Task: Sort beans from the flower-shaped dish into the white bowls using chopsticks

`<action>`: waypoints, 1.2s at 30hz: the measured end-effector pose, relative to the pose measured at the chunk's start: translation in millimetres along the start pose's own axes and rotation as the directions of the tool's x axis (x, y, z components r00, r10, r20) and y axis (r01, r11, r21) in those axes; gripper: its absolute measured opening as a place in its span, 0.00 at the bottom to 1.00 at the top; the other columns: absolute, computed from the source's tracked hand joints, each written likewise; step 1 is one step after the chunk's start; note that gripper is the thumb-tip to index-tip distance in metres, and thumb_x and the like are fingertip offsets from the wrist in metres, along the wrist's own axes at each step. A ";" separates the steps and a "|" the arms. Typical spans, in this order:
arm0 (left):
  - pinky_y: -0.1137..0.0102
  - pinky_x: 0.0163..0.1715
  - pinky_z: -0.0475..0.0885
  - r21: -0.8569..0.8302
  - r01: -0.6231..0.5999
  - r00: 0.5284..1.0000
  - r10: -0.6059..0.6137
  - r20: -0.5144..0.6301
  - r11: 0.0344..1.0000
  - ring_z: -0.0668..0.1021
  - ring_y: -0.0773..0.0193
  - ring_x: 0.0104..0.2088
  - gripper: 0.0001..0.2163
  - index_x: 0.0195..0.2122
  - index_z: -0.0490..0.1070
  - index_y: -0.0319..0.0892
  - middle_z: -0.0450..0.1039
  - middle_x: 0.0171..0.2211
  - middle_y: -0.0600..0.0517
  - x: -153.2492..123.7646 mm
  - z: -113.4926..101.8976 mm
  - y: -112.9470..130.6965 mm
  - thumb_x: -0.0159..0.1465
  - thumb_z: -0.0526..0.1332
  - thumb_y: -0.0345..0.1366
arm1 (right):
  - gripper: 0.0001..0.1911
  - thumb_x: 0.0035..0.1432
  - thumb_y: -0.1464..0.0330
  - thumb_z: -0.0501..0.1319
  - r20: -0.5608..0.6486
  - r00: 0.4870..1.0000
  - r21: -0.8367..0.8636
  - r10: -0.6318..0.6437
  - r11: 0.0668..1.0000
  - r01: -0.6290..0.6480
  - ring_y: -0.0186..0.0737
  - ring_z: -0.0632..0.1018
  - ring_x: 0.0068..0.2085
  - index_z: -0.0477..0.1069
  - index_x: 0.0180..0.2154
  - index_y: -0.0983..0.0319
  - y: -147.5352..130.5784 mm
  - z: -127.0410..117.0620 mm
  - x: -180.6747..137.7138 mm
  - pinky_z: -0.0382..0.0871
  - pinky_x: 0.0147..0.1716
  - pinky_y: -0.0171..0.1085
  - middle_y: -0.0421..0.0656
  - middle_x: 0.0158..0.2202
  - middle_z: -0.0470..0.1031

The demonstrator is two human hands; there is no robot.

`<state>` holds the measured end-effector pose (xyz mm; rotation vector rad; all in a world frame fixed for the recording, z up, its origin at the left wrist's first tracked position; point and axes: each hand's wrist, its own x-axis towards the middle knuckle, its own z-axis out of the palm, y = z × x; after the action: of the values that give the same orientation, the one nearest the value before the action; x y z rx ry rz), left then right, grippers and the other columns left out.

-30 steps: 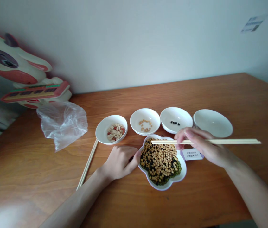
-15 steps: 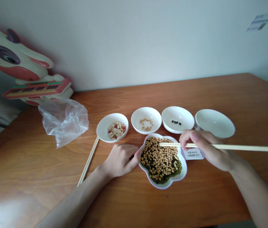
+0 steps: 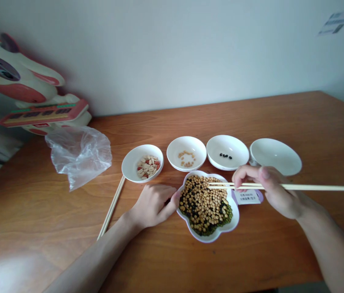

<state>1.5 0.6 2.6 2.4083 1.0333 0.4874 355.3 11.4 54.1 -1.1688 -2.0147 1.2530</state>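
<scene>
The right hand (image 3: pixel 277 193), at centre right of the frame, is closed on a pair of wooden chopsticks (image 3: pixel 306 187), pinched between the thumb on top and the curled fingers (image 3: pixel 241 176) beneath. The sticks lie almost level. Their thick ends run off the right edge of the frame, and their tips, close together, hover over the upper right part of a flower-shaped dish (image 3: pixel 208 239) at lower centre. Whether the tips touch the contents cannot be told. The dish is heaped with mixed beans (image 3: pixel 204 203): mostly yellow soybeans, with black ones among them and green ones along its lower edge. The left hand (image 3: pixel 153 203) rests on the wooden table (image 3: pixel 251 114) just left of the dish, fingers loosely curled and gripping nothing, thumb tip against the rim. A small printed label card (image 3: pixel 247 197) lies beside the dish's right edge, partly under the right hand. Above the dish four white bowls stand in a row: the leftmost bowl (image 3: pixel 129 169) holds peanuts, the second bowl (image 3: pixel 201 152) a few soybeans, the third bowl (image 3: pixel 240 156) a few black beans, then the fourth bowl (image 3: pixel 277 156). A second pair of chopsticks (image 3: pixel 111 207) lies slanted on the table at left centre, below a crumpled clear plastic bag (image 3: pixel 79 154). A cartoon animal figure (image 3: pixel 22 93) stands at upper left against the wall.
</scene>
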 end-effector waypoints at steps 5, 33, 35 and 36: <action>0.69 0.30 0.61 -0.017 0.018 1.000 -0.018 0.009 1.000 0.71 0.67 0.25 0.19 0.28 0.63 0.41 0.71 0.25 0.53 -0.9 0.6 -1.0 0.78 0.48 0.39 | 0.39 0.72 0.40 0.35 -0.014 1.000 -0.088 -0.018 0.996 0.017 0.43 0.73 0.30 0.74 0.37 0.57 -8.6 2.9 3.1 0.64 0.30 0.42 0.44 0.30 0.75; 0.68 0.30 0.58 -0.043 0.009 1.000 -0.009 0.001 0.999 0.69 0.68 0.26 0.18 0.28 0.62 0.41 0.70 0.25 0.54 -2.4 1.2 -2.7 0.78 0.49 0.37 | 0.33 0.77 0.47 0.42 -0.091 0.996 0.072 0.013 0.997 -0.007 0.39 0.77 0.29 0.77 0.36 0.58 1.5 9.6 6.3 0.68 0.29 0.38 0.43 0.29 0.79; 0.68 0.31 0.58 -0.046 0.008 1.000 -0.009 -0.002 0.999 0.69 0.68 0.26 0.18 0.28 0.63 0.41 0.70 0.26 0.54 -2.3 1.4 -3.0 0.78 0.49 0.37 | 0.34 0.76 0.47 0.42 -0.091 0.996 0.098 0.017 0.995 -0.008 0.39 0.77 0.29 0.77 0.35 0.58 4.4 9.9 6.1 0.68 0.28 0.38 0.43 0.29 0.79; 0.68 0.31 0.58 -0.047 0.008 1.000 -0.009 -0.004 0.999 0.69 0.68 0.26 0.18 0.28 0.63 0.41 0.70 0.26 0.54 -2.3 1.6 -3.2 0.78 0.49 0.37 | 0.35 0.76 0.45 0.41 -0.079 0.997 0.103 0.021 0.995 -0.013 0.40 0.76 0.28 0.77 0.35 0.58 4.9 9.7 6.0 0.67 0.27 0.38 0.43 0.29 0.78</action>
<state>-1.1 0.4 -0.8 2.3621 1.0224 0.5082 346.9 13.0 45.1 -1.1704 -1.8635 1.2812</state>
